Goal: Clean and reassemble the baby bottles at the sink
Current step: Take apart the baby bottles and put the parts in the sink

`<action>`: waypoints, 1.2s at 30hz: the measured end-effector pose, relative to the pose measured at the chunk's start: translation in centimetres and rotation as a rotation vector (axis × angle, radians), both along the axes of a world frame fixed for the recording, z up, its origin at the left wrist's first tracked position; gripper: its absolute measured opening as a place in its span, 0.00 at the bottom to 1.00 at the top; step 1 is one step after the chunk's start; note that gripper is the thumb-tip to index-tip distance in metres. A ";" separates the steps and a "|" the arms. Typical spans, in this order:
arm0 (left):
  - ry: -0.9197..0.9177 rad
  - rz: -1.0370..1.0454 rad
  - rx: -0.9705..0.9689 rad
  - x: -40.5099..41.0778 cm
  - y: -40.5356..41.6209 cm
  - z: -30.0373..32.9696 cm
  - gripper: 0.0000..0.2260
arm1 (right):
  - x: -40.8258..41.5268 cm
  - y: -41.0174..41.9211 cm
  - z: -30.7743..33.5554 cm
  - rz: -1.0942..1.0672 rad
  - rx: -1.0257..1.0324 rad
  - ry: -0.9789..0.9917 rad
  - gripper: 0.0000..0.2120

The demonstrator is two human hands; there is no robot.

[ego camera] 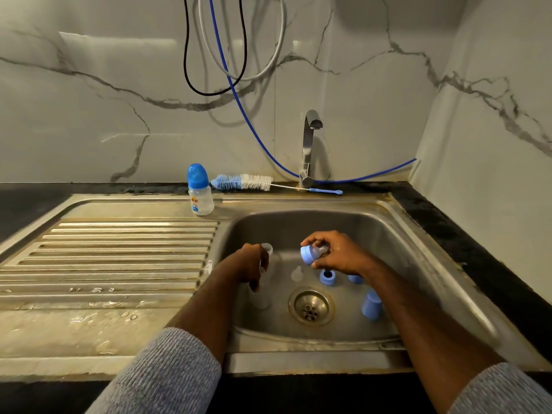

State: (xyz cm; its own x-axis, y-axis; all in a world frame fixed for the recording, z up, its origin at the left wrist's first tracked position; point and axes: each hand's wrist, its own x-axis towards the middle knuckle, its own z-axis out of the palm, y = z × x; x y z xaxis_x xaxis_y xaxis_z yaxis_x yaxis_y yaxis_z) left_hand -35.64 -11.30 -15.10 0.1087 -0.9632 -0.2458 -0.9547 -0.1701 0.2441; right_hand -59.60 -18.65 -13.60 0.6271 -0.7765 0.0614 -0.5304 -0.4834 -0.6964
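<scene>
While the right hand (340,253) pinches a blue collar (309,254) with its teat and the left hand (251,264) grips a clear bottle (266,265) just beside it, wet plastic could slip. A crooked start would likely cross-thread the collar, or drop it among loose parts below by the drain (311,307).

Grey ribbed knit sleeves (167,375), pushed-up.

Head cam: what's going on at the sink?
A person is reassembling baby bottles over the sink basin. The left hand grips an open clear bottle; the right hand holds a blue collar with nipple. A loose nipple, blue ring and blue cap lie in the basin. One finished bottle stands beside a bottle brush.
</scene>
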 end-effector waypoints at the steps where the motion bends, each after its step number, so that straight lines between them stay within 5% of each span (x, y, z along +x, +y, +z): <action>1: -0.011 -0.001 0.009 0.0 0.0 -0.1 0.23 | 0.0 0.0 0.0 0.000 0.004 0.010 0.24; 15: -0.146 -0.066 0.100 -0.5 0.7 0.3 0.28 | 0.0 -0.2 0.1 0.019 0.019 0.071 0.24; 23: -0.021 -0.083 -0.021 -0.7 0.3 1.3 0.33 | 0.0 -0.1 0.3 0.016 0.035 0.037 0.24; 27: 0.408 -0.130 -0.403 -1.6 -0.2 2.4 0.29 | 0.5 0.2 0.5 -0.011 0.097 -0.128 0.24; 30: 0.750 -0.186 -0.390 -2.8 -0.1 2.2 0.28 | 1.1 0.6 0.8 -0.046 0.136 -0.261 0.23; 36: 1.122 -0.108 -0.407 -2.8 -0.5 1.7 0.22 | 1.2 1.0 1.3 -0.101 0.215 -0.494 0.20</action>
State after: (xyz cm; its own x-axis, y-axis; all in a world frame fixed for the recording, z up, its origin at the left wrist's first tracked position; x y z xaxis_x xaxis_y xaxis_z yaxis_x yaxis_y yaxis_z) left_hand -38.45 -11.83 -13.38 -0.0578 -0.9833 0.1728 -0.1793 0.1805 0.9671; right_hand -58.35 -17.67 -12.31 0.4851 -0.8591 0.1630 -0.1515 -0.2662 -0.9520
